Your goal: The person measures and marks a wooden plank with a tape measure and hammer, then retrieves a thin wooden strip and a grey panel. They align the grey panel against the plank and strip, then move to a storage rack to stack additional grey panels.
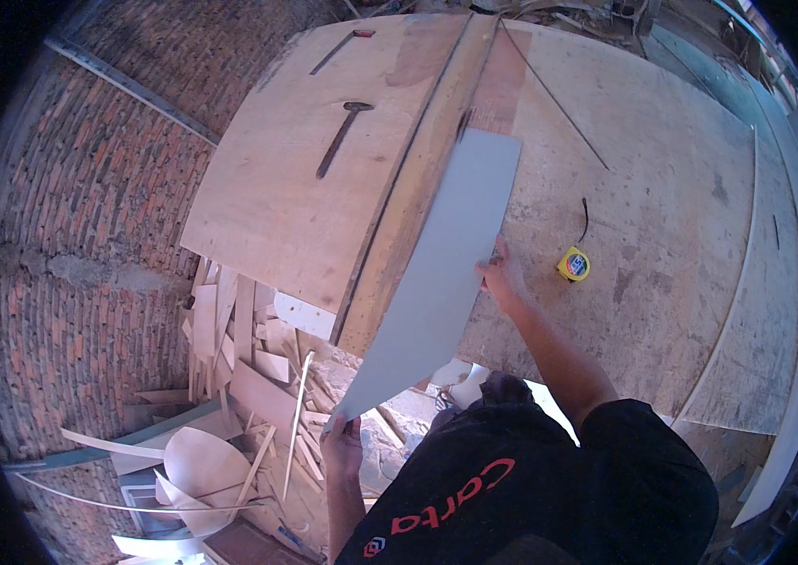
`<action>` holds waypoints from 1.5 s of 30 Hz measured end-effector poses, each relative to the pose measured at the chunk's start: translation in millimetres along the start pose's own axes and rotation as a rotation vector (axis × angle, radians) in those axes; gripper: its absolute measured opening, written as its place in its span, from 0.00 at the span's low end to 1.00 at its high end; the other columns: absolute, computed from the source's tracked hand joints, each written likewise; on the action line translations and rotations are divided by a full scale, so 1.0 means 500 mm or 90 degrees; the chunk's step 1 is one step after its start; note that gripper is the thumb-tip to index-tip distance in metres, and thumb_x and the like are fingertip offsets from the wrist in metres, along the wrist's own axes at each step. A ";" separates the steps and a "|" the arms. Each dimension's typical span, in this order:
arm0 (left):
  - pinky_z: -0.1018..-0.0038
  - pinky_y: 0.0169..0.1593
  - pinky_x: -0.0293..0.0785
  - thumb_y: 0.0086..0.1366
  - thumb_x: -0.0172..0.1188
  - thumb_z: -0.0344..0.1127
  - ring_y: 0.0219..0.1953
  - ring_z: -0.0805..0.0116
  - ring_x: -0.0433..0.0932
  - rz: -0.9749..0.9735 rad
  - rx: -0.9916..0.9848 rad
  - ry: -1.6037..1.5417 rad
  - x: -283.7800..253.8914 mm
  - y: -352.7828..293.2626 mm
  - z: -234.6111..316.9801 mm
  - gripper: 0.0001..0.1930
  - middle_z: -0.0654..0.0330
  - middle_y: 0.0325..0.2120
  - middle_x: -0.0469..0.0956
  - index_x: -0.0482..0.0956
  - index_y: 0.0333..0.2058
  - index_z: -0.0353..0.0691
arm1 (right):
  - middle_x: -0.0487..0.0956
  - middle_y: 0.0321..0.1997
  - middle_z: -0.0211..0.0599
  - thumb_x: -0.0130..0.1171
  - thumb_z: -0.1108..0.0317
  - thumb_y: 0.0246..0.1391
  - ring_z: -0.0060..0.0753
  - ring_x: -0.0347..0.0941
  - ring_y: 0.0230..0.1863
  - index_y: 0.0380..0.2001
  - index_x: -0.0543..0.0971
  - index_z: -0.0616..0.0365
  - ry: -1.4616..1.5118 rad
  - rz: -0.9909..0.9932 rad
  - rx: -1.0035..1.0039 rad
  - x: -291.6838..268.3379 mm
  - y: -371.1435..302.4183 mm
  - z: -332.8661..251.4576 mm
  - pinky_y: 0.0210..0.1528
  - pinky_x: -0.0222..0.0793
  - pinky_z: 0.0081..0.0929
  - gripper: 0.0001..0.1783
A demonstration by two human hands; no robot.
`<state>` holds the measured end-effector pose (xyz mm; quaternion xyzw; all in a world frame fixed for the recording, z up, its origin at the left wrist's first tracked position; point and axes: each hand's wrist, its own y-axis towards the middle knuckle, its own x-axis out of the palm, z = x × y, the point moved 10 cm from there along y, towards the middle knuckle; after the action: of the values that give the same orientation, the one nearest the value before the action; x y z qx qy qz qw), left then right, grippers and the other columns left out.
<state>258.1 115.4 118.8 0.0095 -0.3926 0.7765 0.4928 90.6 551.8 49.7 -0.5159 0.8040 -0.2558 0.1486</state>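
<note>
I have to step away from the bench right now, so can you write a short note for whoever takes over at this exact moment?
Left hand: grips the near, lower end of the long grey laminate strip.
Right hand: holds the strip's right edge about midway.
Strip: its far end lies over the seam between the raised plywood sheet and the plywood worktop; its near end juts past the bench edge.
On the bench: yellow tape measure right of the right hand; hammer on the raised sheet.
Done: strip picked up in both hands.
Left: it is not yet laid flat anywhere.
Below left: wood offcuts.
</note>
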 end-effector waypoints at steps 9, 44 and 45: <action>0.73 0.49 0.80 0.68 0.52 0.27 0.43 0.64 0.79 0.000 -0.091 0.033 0.022 0.041 -0.064 0.12 0.50 0.41 0.77 0.71 0.48 0.27 | 0.74 0.42 0.41 0.56 0.75 0.55 0.36 0.74 0.46 0.71 0.45 0.38 -0.100 0.001 0.023 -0.015 0.064 0.002 0.46 0.78 0.37 0.46; 0.70 0.52 0.80 0.70 0.47 0.27 0.48 0.55 0.75 0.101 -0.154 -0.044 0.004 0.202 -0.222 0.15 0.44 0.46 0.72 0.65 0.52 0.25 | 0.80 0.34 0.38 0.63 0.68 0.52 0.30 0.77 0.31 0.55 0.69 0.55 -0.266 0.148 -0.231 -0.073 0.187 0.125 0.33 0.73 0.27 0.26; 0.69 0.50 0.81 0.70 0.48 0.28 0.45 0.56 0.77 0.117 -0.149 -0.057 0.005 0.196 -0.222 0.13 0.45 0.42 0.74 0.67 0.49 0.26 | 0.80 0.33 0.37 0.63 0.66 0.52 0.30 0.76 0.30 0.53 0.71 0.56 -0.239 0.158 -0.187 -0.089 0.096 0.064 0.33 0.73 0.27 0.24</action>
<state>222.5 166.0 -15.9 -0.0491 -0.5011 0.7662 0.3992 89.5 600.2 -4.8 -0.4676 0.8481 -0.0161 0.2487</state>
